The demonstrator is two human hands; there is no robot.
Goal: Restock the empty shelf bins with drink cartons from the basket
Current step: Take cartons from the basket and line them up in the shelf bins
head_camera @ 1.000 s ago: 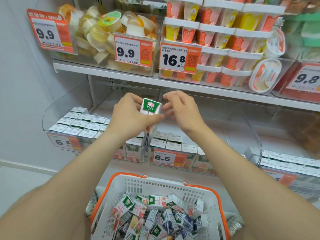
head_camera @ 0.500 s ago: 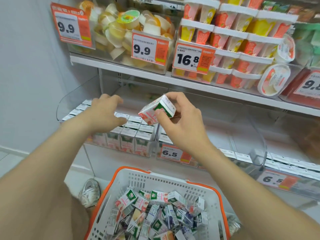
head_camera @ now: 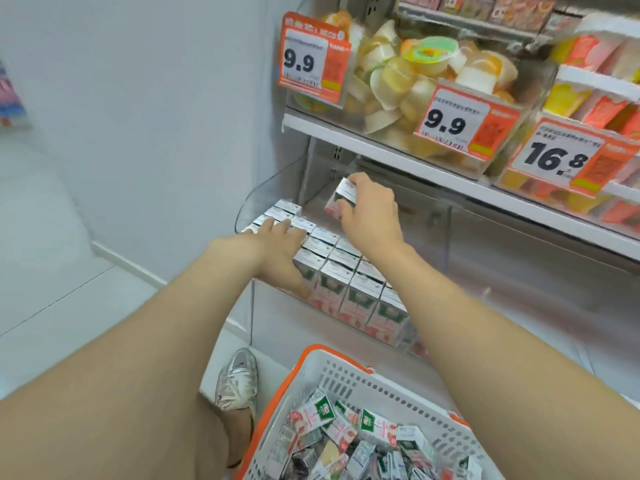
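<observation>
My right hand (head_camera: pixel 369 216) grips a small drink carton (head_camera: pixel 341 199), tilted, above the back of the clear shelf bin (head_camera: pixel 258 194). Rows of upright cartons (head_camera: pixel 349 282) with silver tops fill the front of that bin. My left hand (head_camera: pixel 280 245) lies flat on the tops of the front-left cartons, thumb down the front face, fingers straight. Below, a white basket with an orange rim (head_camera: pixel 332 375) holds several loose cartons (head_camera: pixel 346 434) in a jumble.
The shelf above (head_camera: pixel 381 147) carries bins of jelly cups with orange 9.9 and 16.8 price tags. A white wall runs along the left. A silver shoe (head_camera: pixel 239 379) stands on the floor beside the basket. The bin to the right (head_camera: pixel 519 258) looks bare.
The camera has swung left. My right hand carried the carton left and back into the leftmost bin. My left hand moved onto the tops of the front cartons.
</observation>
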